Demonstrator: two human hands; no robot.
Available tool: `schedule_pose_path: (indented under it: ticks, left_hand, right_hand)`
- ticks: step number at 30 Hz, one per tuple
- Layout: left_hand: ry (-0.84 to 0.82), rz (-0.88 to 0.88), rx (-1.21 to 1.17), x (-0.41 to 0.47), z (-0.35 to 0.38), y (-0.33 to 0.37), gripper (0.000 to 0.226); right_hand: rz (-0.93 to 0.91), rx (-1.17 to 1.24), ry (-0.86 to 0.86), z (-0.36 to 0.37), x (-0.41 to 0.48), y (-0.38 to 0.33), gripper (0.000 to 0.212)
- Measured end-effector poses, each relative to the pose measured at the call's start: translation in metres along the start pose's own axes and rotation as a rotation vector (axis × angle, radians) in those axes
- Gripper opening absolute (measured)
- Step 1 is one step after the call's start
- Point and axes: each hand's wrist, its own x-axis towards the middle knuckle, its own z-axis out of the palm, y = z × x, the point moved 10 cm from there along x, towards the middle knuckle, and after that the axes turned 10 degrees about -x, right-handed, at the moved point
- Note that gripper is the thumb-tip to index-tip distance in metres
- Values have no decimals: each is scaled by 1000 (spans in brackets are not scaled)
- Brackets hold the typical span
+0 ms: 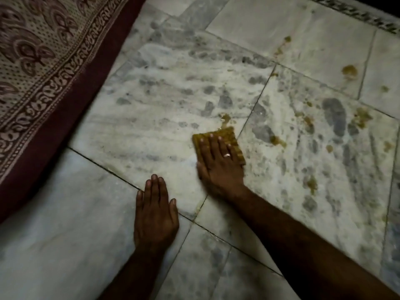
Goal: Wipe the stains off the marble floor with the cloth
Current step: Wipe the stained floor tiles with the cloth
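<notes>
My right hand [219, 163] lies flat on a yellow-brown cloth [234, 139] and presses it onto the white and grey marble floor [151, 109]. A ring shows on one finger. Just beyond the cloth's far edge sits a small yellow-brown stain [225, 119]. Several more such stains dot the tiles to the right, among them one near the middle [278, 140], one further right [362, 116] and one at the back [349, 70]. My left hand [154, 213] rests palm down on the floor, fingers together, nearer to me and left of the cloth, holding nothing.
A patterned rug with a dark red border [43, 72] covers the floor at the left, its edge running diagonally. A dark decorated strip [355, 16] borders the tiles at the top right. Dark grout lines cross the floor between the tiles.
</notes>
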Motion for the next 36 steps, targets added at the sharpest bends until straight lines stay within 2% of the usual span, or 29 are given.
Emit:
schedule_pose_path:
  ticks: [3,6,8,10,12,15,20,23,25,27,29,33,36]
  left_hand:
    - [9,9,9,-1,0,0,64]
    - [3,14,20,-1,-1,1,64]
    - [-18,3,22,-1,-1,2,65]
    - [-34,-5,15,0,1,0,67]
    - [-46,-12,10,0,3,-2,68]
    - [-40,-15,28,-1,2,-3,68]
    - [-72,-26,51,1,8,-4,68]
    - [-87,-16,30,-1,10,2,70]
    - [-127,130,9,-10,21,41,71]
    - [-140,227,-1,-20,31,76,70]
    - [-138,206,-2,-22,38,88,71]
    - [-149,204,30,-22,40,86,71]
    - [-145,206,34,-24,41,88,70]
  right_hand:
    - [-196,24,-21,-2,10,-40,70]
    - [-508,-38,79,-8,-33,-57,66]
    - [-678,-66,80,-6,-85,-46,62]
    - [-739,-50,67,-5,-131,-20,58]
    - [-698,-47,82,-10,-150,11,51]
    - [-610,-92,92,-11,-125,28,44]
    - [-405,-23,89,-2,-97,-1,61]
    - [-367,44,132,-3,-133,-3,72]
    - [-363,59,143,-3,-175,7,72]
    - [-322,59,194,-7,-214,30,70]
    - [-212,44,228,-5,-234,69,68]
    - [61,-32,114,18,-193,135,76]
    - [104,-26,133,17,-137,128,75]
